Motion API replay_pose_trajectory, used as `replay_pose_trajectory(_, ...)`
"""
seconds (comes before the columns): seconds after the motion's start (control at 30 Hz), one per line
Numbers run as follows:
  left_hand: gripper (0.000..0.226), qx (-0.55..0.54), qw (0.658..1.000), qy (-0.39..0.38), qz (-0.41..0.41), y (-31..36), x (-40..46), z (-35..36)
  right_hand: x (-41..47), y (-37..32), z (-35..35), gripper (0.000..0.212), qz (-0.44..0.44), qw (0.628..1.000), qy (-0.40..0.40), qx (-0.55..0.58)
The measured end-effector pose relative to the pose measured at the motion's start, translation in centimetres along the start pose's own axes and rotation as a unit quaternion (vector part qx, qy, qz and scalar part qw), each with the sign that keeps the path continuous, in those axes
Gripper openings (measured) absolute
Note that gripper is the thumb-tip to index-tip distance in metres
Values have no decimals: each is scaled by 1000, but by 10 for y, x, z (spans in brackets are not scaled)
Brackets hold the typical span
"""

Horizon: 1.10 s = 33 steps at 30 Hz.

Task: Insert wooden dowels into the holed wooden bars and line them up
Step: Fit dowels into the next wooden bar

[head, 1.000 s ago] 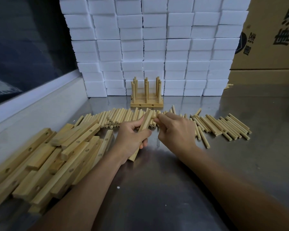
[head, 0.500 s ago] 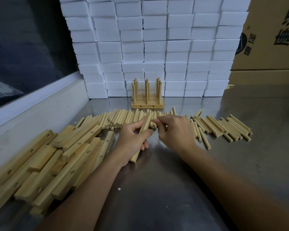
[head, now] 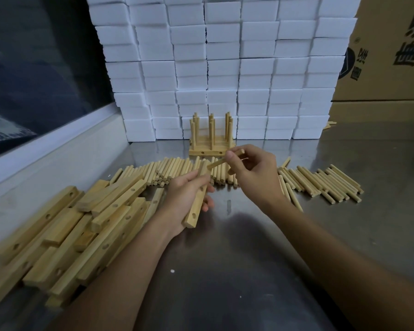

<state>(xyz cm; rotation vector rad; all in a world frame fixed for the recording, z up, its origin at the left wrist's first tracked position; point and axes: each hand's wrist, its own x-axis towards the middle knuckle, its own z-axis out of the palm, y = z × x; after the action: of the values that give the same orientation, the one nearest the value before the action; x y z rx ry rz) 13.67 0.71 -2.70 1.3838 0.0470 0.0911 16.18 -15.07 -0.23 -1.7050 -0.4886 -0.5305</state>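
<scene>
My left hand (head: 185, 195) grips a holed wooden bar (head: 197, 203), tilted with its far end up. My right hand (head: 253, 174) pinches a wooden dowel (head: 221, 161) whose lower tip touches the bar's upper end. Behind my hands a row of loose dowels (head: 175, 169) lies across the metal table, with more dowels (head: 325, 183) to the right. A pile of holed bars (head: 77, 232) lies at the left. Finished bars with upright dowels (head: 212, 142) stand in a row at the back.
A wall of stacked white foam blocks (head: 225, 68) rises behind the finished bars. Cardboard boxes (head: 392, 56) stand at the back right. A raised ledge (head: 58, 161) runs along the table's left side under a dark window.
My right hand has lifted off the dowel row with a dowel and brought its tip to the top end of the bar. My left hand has kept hold of the bar.
</scene>
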Motion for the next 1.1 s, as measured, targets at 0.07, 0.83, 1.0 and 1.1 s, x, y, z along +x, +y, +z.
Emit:
replay_pose_trajectory(0.07,21,-39,999,-30,-20,3,-1,-1,2,-3,0,10,-7,1000,4,3)
replay_pose_trajectory(0.83,37,-31,995,-38,-91,4,-2,7,4,-20,9,16,25,999,-6,29)
replay_pose_trajectory(1.0,53,-34,990,-98,-95,5,-3,1,7,-26,2,11,13,996,-59,62)
replay_pose_trajectory(1.1,41,-29,991,-91,-98,6,-5,3,6,-21,-2,12,41,993,-54,95)
